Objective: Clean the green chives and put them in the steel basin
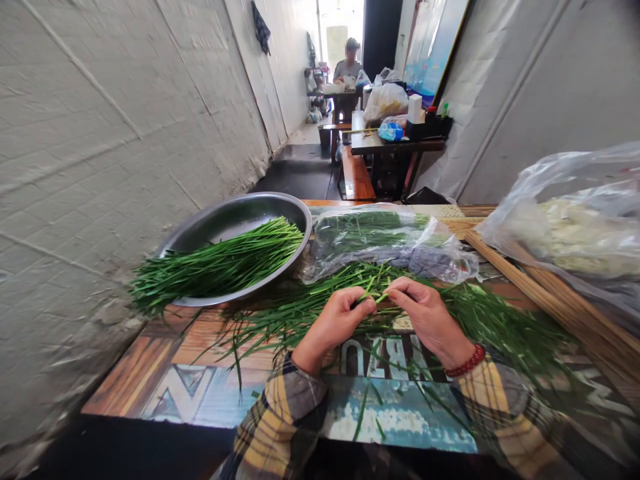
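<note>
My left hand (336, 321) and my right hand (426, 313) meet over the table, both pinched shut on the same few green chive stalks (376, 291). Under and around the hands lies a loose heap of chives (495, 327), spreading to the right and left. At the left stands a round metal basin (220, 223) with a neat bundle of chives (220, 267) laid across it, tips hanging over its near rim.
A clear plastic bag of chives (385, 243) lies behind the hands. A larger plastic bag (575, 227) with pale contents sits at the right. A tiled wall (100, 147) runs along the left. Far back, a person (349, 63) sits at cluttered tables (395, 143).
</note>
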The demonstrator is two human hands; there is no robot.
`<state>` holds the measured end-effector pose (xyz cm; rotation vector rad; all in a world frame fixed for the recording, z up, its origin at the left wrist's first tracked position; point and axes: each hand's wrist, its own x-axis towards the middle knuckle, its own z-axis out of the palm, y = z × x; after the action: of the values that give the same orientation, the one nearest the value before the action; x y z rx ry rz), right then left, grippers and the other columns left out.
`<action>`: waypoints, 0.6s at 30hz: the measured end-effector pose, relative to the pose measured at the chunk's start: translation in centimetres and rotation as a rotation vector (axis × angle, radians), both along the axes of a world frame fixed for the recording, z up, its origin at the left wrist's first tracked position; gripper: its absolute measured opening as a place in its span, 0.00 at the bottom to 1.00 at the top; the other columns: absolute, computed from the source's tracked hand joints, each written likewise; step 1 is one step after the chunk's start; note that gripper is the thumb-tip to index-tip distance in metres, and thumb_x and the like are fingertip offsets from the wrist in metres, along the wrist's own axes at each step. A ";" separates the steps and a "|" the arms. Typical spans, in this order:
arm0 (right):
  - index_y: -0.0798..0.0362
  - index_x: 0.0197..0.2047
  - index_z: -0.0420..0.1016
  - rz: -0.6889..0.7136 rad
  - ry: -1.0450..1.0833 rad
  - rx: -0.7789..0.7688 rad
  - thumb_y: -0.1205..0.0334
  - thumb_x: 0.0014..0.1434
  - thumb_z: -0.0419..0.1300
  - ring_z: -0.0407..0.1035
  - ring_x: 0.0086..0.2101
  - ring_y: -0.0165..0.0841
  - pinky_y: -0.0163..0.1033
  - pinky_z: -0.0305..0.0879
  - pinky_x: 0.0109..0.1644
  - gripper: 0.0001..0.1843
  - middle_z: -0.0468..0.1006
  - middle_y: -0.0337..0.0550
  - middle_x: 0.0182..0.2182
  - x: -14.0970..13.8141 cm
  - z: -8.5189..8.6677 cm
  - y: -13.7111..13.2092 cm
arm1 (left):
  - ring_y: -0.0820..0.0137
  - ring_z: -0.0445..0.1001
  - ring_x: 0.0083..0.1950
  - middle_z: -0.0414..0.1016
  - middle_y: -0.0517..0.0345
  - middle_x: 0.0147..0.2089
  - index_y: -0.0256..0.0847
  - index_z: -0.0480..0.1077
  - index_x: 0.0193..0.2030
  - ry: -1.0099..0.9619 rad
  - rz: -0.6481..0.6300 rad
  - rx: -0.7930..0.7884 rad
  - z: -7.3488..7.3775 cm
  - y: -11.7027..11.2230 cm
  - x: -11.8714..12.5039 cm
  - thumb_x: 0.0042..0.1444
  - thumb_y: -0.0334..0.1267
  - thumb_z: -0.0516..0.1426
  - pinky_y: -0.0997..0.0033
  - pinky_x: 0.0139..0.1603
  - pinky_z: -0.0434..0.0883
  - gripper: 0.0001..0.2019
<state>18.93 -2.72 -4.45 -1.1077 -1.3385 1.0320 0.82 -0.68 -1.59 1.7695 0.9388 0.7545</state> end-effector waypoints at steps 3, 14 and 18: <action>0.51 0.31 0.74 -0.048 0.201 -0.110 0.52 0.54 0.64 0.66 0.31 0.31 0.36 0.64 0.37 0.11 0.73 0.38 0.29 -0.1 -0.2 0.3 | 0.73 0.59 0.29 0.62 0.62 0.24 0.36 0.67 0.23 0.028 0.024 0.025 -0.3 0.1 0.0 0.58 0.44 0.53 0.73 0.31 0.57 0.17; 0.50 0.33 0.71 -0.160 -0.313 0.287 0.57 0.64 0.54 0.68 0.39 0.35 0.42 0.63 0.45 0.10 0.73 0.43 0.34 2.6 1.2 0.3 | 0.73 0.60 0.29 0.63 0.61 0.24 0.35 0.68 0.25 0.066 0.044 0.008 -0.5 0.4 -0.2 0.59 0.43 0.52 0.73 0.32 0.58 0.16; 0.47 0.44 0.73 -0.124 -0.485 0.427 0.60 0.60 0.58 0.68 0.47 0.39 0.47 0.64 0.52 0.08 0.76 0.45 0.43 1.5 1.4 0.2 | 0.73 0.60 0.29 0.62 0.61 0.24 0.36 0.67 0.24 0.037 0.025 0.001 -0.3 0.3 -0.1 0.58 0.45 0.53 0.73 0.31 0.58 0.16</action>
<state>20.46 -2.54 -3.05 -1.1286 -1.7469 0.3610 0.70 -0.42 -1.91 1.7809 0.9865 0.7404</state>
